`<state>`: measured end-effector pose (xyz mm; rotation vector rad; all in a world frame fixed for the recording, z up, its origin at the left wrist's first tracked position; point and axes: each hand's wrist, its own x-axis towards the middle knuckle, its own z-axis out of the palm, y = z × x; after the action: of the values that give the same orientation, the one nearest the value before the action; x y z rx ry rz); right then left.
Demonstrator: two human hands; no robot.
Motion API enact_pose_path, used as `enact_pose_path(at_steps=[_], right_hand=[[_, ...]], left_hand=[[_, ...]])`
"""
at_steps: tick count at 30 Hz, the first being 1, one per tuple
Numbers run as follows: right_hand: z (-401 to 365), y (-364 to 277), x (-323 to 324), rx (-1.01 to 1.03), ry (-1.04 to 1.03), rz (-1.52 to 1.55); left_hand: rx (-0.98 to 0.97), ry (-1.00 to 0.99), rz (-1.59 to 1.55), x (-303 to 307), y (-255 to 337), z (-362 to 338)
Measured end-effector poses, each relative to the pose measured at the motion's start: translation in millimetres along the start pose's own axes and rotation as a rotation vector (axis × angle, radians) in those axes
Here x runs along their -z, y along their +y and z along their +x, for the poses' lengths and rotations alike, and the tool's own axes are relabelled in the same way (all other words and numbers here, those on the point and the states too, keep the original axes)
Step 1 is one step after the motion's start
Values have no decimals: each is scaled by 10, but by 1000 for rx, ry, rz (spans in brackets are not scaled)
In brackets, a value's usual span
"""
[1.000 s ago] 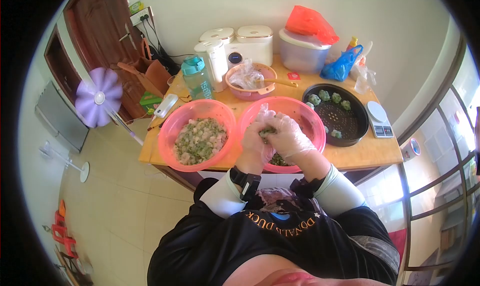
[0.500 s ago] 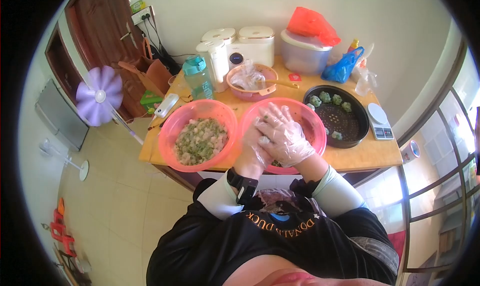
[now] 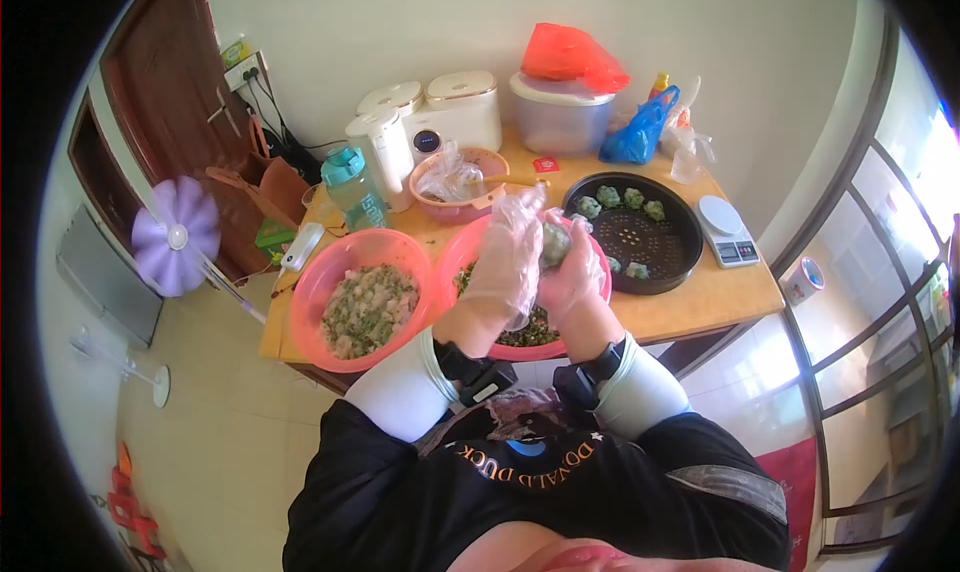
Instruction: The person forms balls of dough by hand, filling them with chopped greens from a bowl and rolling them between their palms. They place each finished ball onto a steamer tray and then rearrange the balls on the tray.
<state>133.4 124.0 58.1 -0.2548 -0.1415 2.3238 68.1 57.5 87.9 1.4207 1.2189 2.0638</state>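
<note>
Both of my hands wear clear plastic gloves and are raised over a pink bowl point(image 3: 456, 255) of dark green chopped filling. In my right hand point(image 3: 568, 272) rests a pale green ball point(image 3: 554, 244), between the two palms. My left hand point(image 3: 508, 257) is upright beside the ball, its fingers stretched out. Left of them, a second pink bowl point(image 3: 303, 290) holds a pale and green chopped mixture point(image 3: 370, 310). To the right, a round black perforated pan point(image 3: 660, 240) carries several green lumps point(image 3: 608, 197) near its edge.
Behind stand a teal bottle point(image 3: 355, 190), a white appliance point(image 3: 460, 117), a smaller pink bowl point(image 3: 470, 210) with crumpled plastic, a lidded tub point(image 3: 562, 122) and a blue bag point(image 3: 640, 132). A kitchen scale point(image 3: 735, 250) sits right of the pan.
My hands have moved apart from their clasp, and the pale green ball now shows between them. The view has shifted, so the table sits farther left.
</note>
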Motion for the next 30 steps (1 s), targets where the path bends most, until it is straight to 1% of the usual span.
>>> enact_pose_path(at_steps=[1, 3, 4, 6, 7, 8, 9, 10, 11, 12, 13, 14, 15, 16, 17, 18, 19, 20, 21, 22, 23, 24, 25, 26, 27, 28, 29, 30], right_hand=[[-7, -16, 27, 1, -1, 9], [-22, -23, 62, -154, -187, 74], [-45, -15, 67, -158, -187, 81], [-145, -14, 36, -216, -167, 43], [-217, -22, -33, -241, -159, 27], [-297, -35, -116, -235, -164, 40], [-419, -43, -245, -228, -76, 5], [-498, -49, -316, -223, 14, -28], [-526, -57, -326, -218, 13, -13], [-542, -65, -332, -217, 14, -62], [-543, -71, -335, -216, 14, -113], [-529, -66, -330, -213, 12, -103], [-504, -51, -318, -214, -51, -99], [-472, -38, -300, -215, -113, -96], [-393, -20, -231, -214, -115, -89], [-332, 2, -213, -177, -153, -144], [-286, 13, -203, -139, -192, -200], [-262, 3, -183, -139, -194, -196], [-378, -26, -333, -215, -156, -224], [-438, -32, -415, -292, -117, -253], [-395, 12, -397, -294, -117, -252], [-310, 78, -344, -212, -12, -208], [-222, 131, -263, -128, 93, -163], [-137, 128, -96, -126, 94, -159], [-140, 82, 6, -218, -160, -63], [-127, 62, 91, -306, -416, 34], [-96, 90, 158, -304, -416, 36], [-226, 118, -9, -228, -251, -76]], left_hand=[[2, -7, 6, 57, 107, 45], [-662, -395, 634, 218, 279, 175], [-659, -400, 641, 219, 257, 184], [-544, -589, 612, 220, 181, 197], [-545, -599, 617, 218, 165, 217], [-605, -592, 614, 217, 152, 241], [-665, -586, 610, 210, 148, 256], [-664, -604, 611, 196, 169, 259], [-618, -621, 580, 180, 207, 256], [-572, -636, 550, 168, 228, 250], [-572, -649, 553, 159, 216, 248], [-526, -600, 515, 154, 193, 240], [-480, -549, 477, 147, 184, 227], [-478, -557, 481, 143, 189, 207], [-368, -523, 419, 139, 204, 177], [-259, -486, 358, 137, 215, 151], [-259, -490, 361, 154, 157, 124], [-262, -374, 336, 191, 33, 94], [-264, -256, 309, 227, -66, 60], [-263, -255, 310, 252, -122, 21], [-73, -180, 197, 275, -166, -17], [116, -103, 83, 287, -180, -43], [118, -105, 84, 293, -158, -60], [48, -208, 180, 288, -120, -73], [-24, -311, 275, 286, -99, -76], [-24, -316, 275, 303, -97, -65], [-99, -368, 305, 333, -91, -46], [-174, -417, 336, 357, -92, -35]])
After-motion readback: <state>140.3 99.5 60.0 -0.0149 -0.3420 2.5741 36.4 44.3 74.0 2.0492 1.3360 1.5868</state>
